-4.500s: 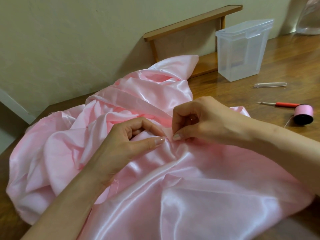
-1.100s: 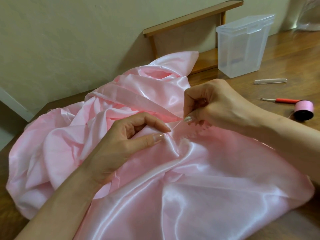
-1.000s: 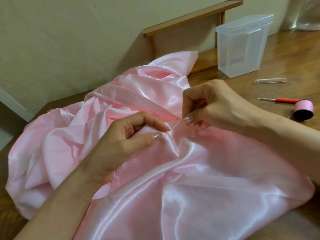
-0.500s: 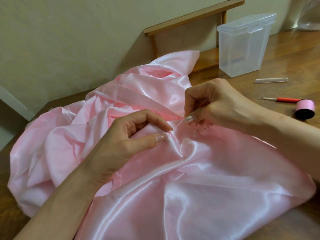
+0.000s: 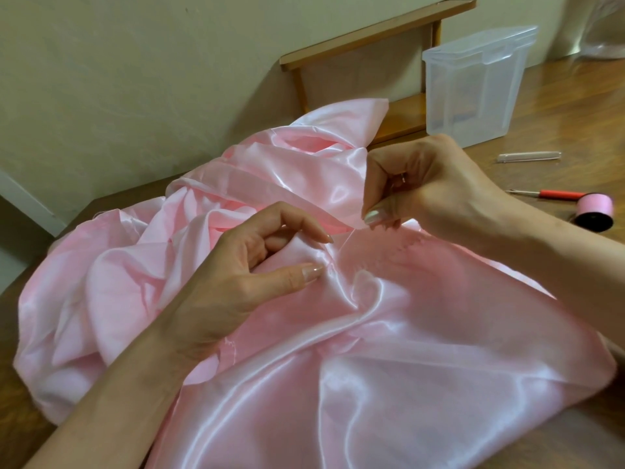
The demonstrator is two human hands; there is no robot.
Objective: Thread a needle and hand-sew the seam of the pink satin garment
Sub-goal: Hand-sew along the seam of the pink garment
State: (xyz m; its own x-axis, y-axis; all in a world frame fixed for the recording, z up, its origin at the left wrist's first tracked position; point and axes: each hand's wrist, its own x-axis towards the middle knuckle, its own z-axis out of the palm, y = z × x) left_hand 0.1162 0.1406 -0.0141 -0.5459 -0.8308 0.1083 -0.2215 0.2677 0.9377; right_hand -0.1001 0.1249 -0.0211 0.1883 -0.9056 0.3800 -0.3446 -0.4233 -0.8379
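Observation:
The pink satin garment [image 5: 389, 367] lies bunched across the wooden table. My left hand [image 5: 243, 282] pinches a fold of the satin at the seam between thumb and forefinger. My right hand [image 5: 426, 187] is raised just above the seam, its thumb and fingers pinched together on what seems to be the needle, which is hidden between them. A thin thread [image 5: 346, 240] runs taut from the right fingertips down to the seam beside my left thumb. A row of small stitches [image 5: 402, 248] shows to the right of that spot.
A pink thread spool [image 5: 594, 211] and a red-handled tool [image 5: 554, 193] lie at the right edge. A clear needle tube [image 5: 529, 156] lies behind them. A clear plastic container [image 5: 473, 86] and a small wooden shelf [image 5: 375, 32] stand against the wall.
My right hand has lifted from the seam, drawing the thread up and away from the fabric. My left hand has kept its pinch on the fold.

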